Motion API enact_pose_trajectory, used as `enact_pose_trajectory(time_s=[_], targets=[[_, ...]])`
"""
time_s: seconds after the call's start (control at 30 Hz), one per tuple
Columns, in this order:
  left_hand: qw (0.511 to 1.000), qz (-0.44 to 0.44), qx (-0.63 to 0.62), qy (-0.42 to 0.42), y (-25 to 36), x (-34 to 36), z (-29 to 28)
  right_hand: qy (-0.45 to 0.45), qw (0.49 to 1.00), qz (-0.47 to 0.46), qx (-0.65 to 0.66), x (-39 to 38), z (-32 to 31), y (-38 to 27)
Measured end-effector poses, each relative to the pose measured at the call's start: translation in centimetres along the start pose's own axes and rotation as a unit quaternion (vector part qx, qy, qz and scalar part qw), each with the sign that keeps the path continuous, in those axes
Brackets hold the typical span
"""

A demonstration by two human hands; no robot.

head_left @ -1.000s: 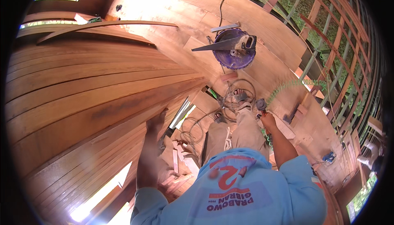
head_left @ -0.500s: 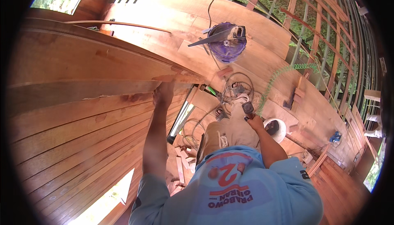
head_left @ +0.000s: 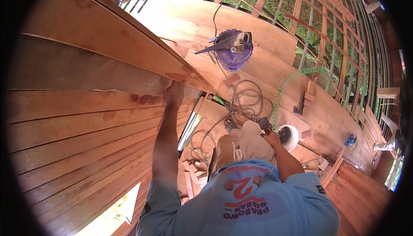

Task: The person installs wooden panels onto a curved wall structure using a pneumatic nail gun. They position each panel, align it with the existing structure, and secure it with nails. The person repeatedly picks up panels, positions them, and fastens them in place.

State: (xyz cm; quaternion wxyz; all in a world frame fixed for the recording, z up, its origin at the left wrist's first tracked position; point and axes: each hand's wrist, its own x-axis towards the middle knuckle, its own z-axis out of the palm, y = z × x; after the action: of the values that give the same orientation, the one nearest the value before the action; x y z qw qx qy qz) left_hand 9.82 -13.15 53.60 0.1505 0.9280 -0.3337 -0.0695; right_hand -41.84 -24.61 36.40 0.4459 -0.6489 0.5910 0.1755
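Note:
My left hand (head_left: 173,95) grips the lower edge of a wide wooden board (head_left: 99,25) on the left, tilted out from the slatted wood surface (head_left: 77,137), with a dull bare strip (head_left: 73,68) showing between them. Its fingers are curled and partly hidden at the board. My right hand (head_left: 270,137) is closed round the handle of a dark tool (head_left: 264,123), held low beside my right leg; the tool's exact kind is unclear. A white bucket (head_left: 292,139) stands just right of that hand.
A purple round tub (head_left: 234,61) with a handsaw (head_left: 219,46) across it sits ahead. Cables (head_left: 245,85) loop near my feet. A green coiled hose (head_left: 303,70), a hammer-like tool (head_left: 301,107), a blue tool (head_left: 349,140) and offcuts lie rightward, beside open joists (head_left: 327,29).
My left hand has moved up, and the board has swung up and outward, baring the dull strip beneath. My right hand and its tool have shifted slightly left and down.

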Motion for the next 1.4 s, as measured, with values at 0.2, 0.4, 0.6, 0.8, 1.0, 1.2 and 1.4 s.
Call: enact_pose_trajectory(time_s=[0.2,0.4,0.6,0.8,1.0,1.2,1.4], targets=[[1.000,0.005,-0.005,-0.007,0.4,-0.3,-0.6,-0.008,1.000,0.008,-0.022,0.0,0.6,1.3],[0.999,-0.022,0.003,-0.041,0.7,-0.2,-0.9,-0.029,0.999,-0.040,-0.010,-1.0,-0.1,-0.8],[0.998,-0.045,-0.023,-0.025,0.6,-0.5,-0.8,-0.030,0.997,-0.070,-0.020,-2.4,-1.2,-3.2],[0.998,-0.028,-0.045,-0.025,-0.2,-0.3,-0.6,-0.059,0.992,-0.093,-0.062,-1.9,-1.2,-1.7],[0.999,-0.020,-0.021,-0.021,-0.7,-0.3,-0.3,-0.086,0.989,-0.073,-0.098,0.0,-1.8,0.4],[0.999,-0.030,-0.005,-0.023,-0.4,-0.4,0.0,-0.090,0.980,-0.152,-0.088,2.5,-2.5,0.7],[0.999,-0.031,-0.031,-0.030,-0.1,-0.3,-0.6,-0.093,0.971,-0.195,-0.105,4.5,-3.9,-1.3]])
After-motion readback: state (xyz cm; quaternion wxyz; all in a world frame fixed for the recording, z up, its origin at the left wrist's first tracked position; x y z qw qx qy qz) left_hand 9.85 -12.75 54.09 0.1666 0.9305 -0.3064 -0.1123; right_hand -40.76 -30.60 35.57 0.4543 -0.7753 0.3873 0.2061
